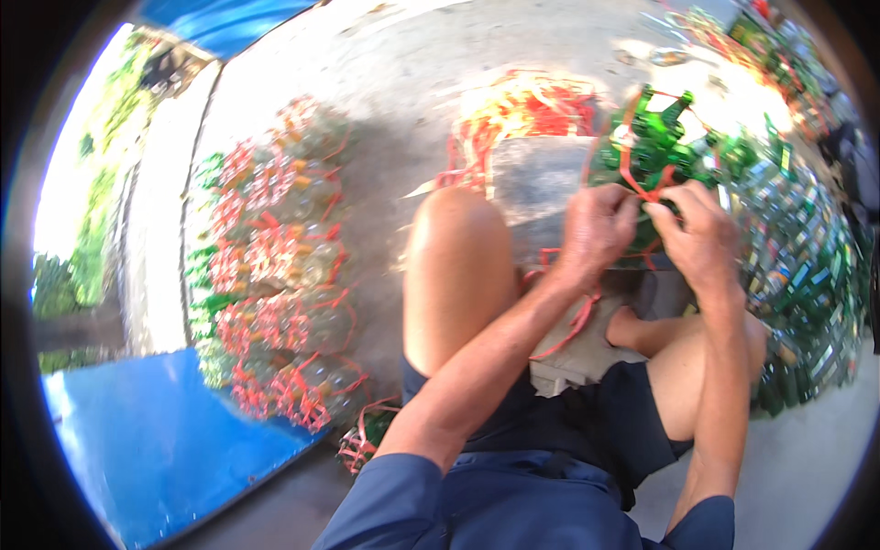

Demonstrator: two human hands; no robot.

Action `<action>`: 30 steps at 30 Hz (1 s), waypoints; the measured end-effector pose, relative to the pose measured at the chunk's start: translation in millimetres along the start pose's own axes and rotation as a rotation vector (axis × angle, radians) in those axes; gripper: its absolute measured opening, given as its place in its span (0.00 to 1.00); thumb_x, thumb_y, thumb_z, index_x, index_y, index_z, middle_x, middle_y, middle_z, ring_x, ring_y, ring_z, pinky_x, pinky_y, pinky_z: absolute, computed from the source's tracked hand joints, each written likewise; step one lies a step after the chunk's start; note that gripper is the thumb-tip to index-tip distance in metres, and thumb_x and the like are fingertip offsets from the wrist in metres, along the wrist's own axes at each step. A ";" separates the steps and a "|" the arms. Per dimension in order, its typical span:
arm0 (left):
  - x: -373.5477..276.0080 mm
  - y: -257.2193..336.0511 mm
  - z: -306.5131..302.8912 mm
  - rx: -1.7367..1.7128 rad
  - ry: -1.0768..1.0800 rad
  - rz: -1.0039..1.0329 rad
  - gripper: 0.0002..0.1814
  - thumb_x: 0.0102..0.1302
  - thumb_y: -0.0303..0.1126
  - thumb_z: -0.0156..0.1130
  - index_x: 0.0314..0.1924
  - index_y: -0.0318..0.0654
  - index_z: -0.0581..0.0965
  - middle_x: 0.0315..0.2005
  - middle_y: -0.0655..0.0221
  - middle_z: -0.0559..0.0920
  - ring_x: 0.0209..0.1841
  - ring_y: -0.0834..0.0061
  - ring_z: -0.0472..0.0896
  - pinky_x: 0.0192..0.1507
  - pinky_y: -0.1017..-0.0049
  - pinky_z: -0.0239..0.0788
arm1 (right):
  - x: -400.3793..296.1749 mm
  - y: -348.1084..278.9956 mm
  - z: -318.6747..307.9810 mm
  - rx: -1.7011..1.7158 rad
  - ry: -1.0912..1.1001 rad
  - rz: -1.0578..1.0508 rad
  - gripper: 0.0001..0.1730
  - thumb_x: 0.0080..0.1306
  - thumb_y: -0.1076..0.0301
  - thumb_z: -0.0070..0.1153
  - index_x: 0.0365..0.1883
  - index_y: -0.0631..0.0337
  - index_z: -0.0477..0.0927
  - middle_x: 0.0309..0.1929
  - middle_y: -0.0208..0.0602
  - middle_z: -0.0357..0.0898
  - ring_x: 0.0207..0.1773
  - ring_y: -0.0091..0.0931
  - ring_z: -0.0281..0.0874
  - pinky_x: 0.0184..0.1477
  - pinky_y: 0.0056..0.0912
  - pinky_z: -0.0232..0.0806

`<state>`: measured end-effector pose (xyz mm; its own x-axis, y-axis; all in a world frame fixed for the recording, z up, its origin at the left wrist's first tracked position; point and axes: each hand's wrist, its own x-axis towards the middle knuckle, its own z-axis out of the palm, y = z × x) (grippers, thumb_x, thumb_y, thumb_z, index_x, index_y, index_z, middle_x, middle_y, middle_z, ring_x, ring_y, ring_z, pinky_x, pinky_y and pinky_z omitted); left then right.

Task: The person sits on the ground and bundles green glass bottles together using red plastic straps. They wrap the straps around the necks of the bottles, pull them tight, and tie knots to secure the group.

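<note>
Both hands meet over a bundle of green glass bottles (656, 137) in front of my left and right knees' gap, slightly to the right. My left hand (601, 223) pinches a red plastic strap (627, 165) near where its strands cross. Close beside it, my right hand (698, 227) has its thumb and fingers on the same crossing of the strap. The strap runs up over the bottle necks. A loose red strap end (581, 323) hangs below the left wrist. Whether the crossing is knotted cannot be told.
A pile of red straps (529, 110) lies beyond a grey slab (540, 172). Strapped bundles of clear bottles (302, 254) stand in rows at the left, beside blue sheets (185, 440). A large heap of loose bottles (804, 275) fills the right side.
</note>
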<state>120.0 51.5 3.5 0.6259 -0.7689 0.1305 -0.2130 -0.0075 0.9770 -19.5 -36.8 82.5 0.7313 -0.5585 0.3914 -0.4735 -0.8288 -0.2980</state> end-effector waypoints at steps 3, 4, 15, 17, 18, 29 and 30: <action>4.5 -1.7 -0.1 0.022 0.000 0.046 0.10 0.75 0.29 0.67 0.44 0.29 0.89 0.22 0.64 0.85 0.29 0.85 0.78 0.32 0.70 0.73 | -0.1 1.2 -0.3 -0.002 0.004 0.031 0.13 0.67 0.56 0.73 0.41 0.53 0.87 0.40 0.35 0.84 0.40 0.43 0.88 0.39 0.48 0.78; 6.4 -1.8 0.0 0.031 0.012 0.061 0.09 0.75 0.28 0.68 0.44 0.30 0.90 0.23 0.66 0.86 0.30 0.86 0.78 0.32 0.72 0.73 | -0.2 3.1 1.5 -0.008 0.014 0.029 0.13 0.67 0.56 0.74 0.40 0.53 0.87 0.39 0.35 0.84 0.39 0.43 0.88 0.39 0.48 0.78; 15.4 14.4 -17.1 0.229 -0.119 0.050 0.10 0.76 0.31 0.69 0.47 0.31 0.90 0.22 0.75 0.83 0.29 0.89 0.75 0.32 0.75 0.70 | -7.1 10.0 2.3 0.065 -0.008 0.090 0.12 0.65 0.62 0.75 0.40 0.57 0.87 0.40 0.39 0.85 0.42 0.45 0.86 0.42 0.48 0.77; 16.8 20.2 -22.2 0.298 -0.146 0.061 0.10 0.76 0.31 0.68 0.47 0.31 0.90 0.22 0.76 0.83 0.28 0.88 0.75 0.31 0.74 0.70 | -8.0 11.1 3.4 0.087 -0.002 0.088 0.11 0.65 0.63 0.75 0.39 0.58 0.86 0.39 0.39 0.83 0.41 0.46 0.86 0.41 0.49 0.76; 20.0 22.2 -24.7 0.349 -0.156 0.089 0.10 0.75 0.32 0.69 0.46 0.33 0.90 0.21 0.72 0.83 0.26 0.86 0.76 0.31 0.73 0.71 | -8.0 11.5 3.2 0.088 -0.003 0.088 0.11 0.64 0.64 0.75 0.39 0.58 0.86 0.39 0.39 0.82 0.41 0.46 0.85 0.41 0.50 0.76; 60.0 72.3 -49.8 0.866 -0.428 0.538 0.07 0.69 0.34 0.68 0.36 0.41 0.89 0.25 0.57 0.86 0.30 0.52 0.88 0.35 0.58 0.80 | -9.9 14.2 3.4 0.089 -0.008 0.116 0.15 0.64 0.58 0.74 0.37 0.60 0.86 0.39 0.38 0.82 0.41 0.44 0.89 0.43 0.50 0.80; 63.2 82.1 -49.2 0.915 -0.470 0.561 0.07 0.67 0.33 0.67 0.36 0.41 0.88 0.26 0.55 0.87 0.31 0.50 0.88 0.37 0.54 0.81 | -10.5 14.7 3.6 0.089 -0.011 0.123 0.15 0.65 0.58 0.74 0.37 0.60 0.87 0.39 0.38 0.83 0.41 0.44 0.89 0.43 0.50 0.80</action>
<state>179.0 33.7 100.3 -0.0255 -0.9699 0.2422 -0.9513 0.0980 0.2924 -32.3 -43.0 71.0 0.6763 -0.6548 0.3375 -0.5148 -0.7478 -0.4193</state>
